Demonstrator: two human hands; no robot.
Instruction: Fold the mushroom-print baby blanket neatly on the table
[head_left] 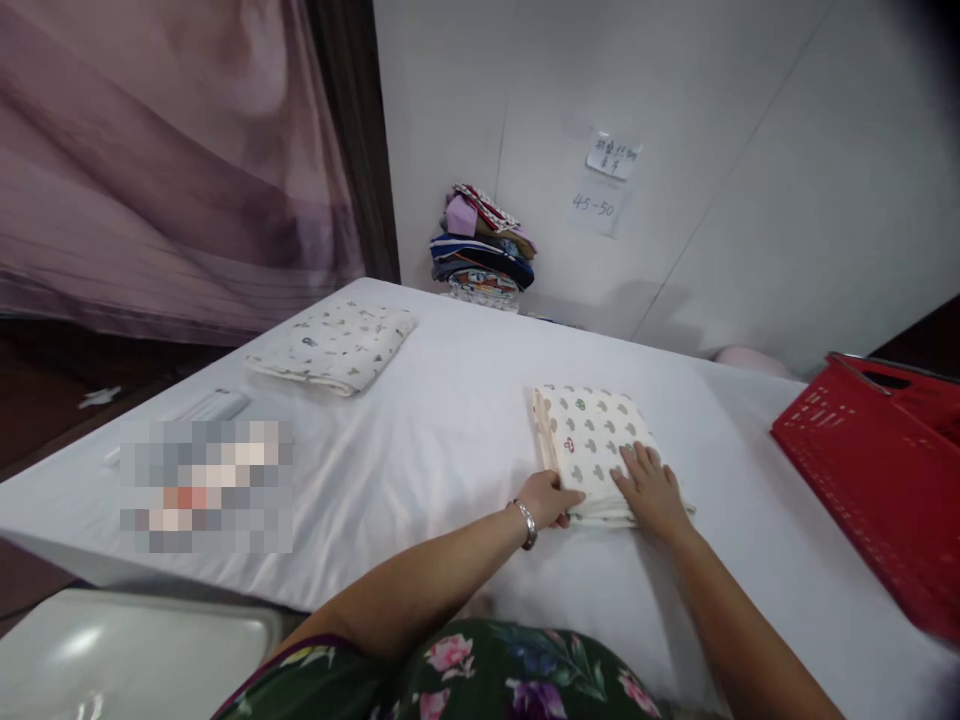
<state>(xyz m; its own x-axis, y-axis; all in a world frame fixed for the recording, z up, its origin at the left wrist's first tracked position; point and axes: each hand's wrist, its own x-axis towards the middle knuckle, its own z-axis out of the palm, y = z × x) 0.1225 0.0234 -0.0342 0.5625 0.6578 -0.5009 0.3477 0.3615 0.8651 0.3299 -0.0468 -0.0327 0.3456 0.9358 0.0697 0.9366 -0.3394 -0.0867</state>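
Observation:
A folded cream cloth [589,430] with a grey, red and green print lies on the white-covered table in front of me. At its near left corner, my left hand [550,496] pinches the edge, thumb on top and the other fingers partly hidden beneath. My right hand [652,492] rests palm down on the cloth's near right part with its fingers spread. Layers of fabric show along the left and near edges. Farther left on the table is another folded white cloth [337,345] with a small dark print, apart from both hands.
A red plastic basket [862,470] stands on the right side of the table [450,400]. Stacked folded fabrics [484,250] sit by the wall behind. A white object [214,405] lies at left beside a blurred patch. Paper notes [613,155] hang on the wall; a pink curtain [172,150] hangs left.

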